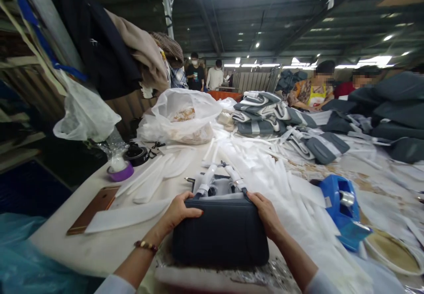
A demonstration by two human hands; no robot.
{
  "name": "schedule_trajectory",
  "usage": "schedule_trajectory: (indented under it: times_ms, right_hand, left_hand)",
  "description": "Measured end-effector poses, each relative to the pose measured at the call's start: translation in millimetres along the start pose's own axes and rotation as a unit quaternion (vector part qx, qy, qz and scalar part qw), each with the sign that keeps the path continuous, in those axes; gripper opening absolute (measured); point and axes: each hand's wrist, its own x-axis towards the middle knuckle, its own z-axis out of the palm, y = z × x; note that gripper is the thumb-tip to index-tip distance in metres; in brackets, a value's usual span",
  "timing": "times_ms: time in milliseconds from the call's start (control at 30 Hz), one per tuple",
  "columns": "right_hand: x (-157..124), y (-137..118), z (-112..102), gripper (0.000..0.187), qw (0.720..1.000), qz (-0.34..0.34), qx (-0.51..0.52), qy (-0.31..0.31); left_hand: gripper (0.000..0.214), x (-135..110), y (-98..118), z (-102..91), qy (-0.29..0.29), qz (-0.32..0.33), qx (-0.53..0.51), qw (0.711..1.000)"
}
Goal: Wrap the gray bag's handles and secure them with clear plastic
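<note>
Workshop table (109,245) runs through mid-frame, buried in white fabric strips (149,179), with a blue tape dispenser (342,208) at right, a phone (94,208) at lower left, a clear plastic bag (182,117) upper centre and stacked grey bags (261,113) beyond it. Dark navy handbag (220,232) stands upright at bottom centre, wrapped handles (220,179) pointing away from me; my left hand (177,212) is clamped on its top-left corner, my right hand (266,214) on its top-right corner, both closed around the rim.
</note>
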Motion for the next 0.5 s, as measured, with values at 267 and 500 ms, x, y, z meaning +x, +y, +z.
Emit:
schedule_trajectory:
  times_ms: [267,500]
  right_hand:
    - [6,16,-13,0.052,0.998,0.001,0.039,-0.053]
    - [5,19,-26,0.042,0.989,0.022,0.087,-0.120]
  left_hand:
    - [0.059,-4,6,-1.4,0.058,0.038,0.073,0.995]
    - [0.062,-8,46,47.4,-0.038,0.291,0.430,0.854]
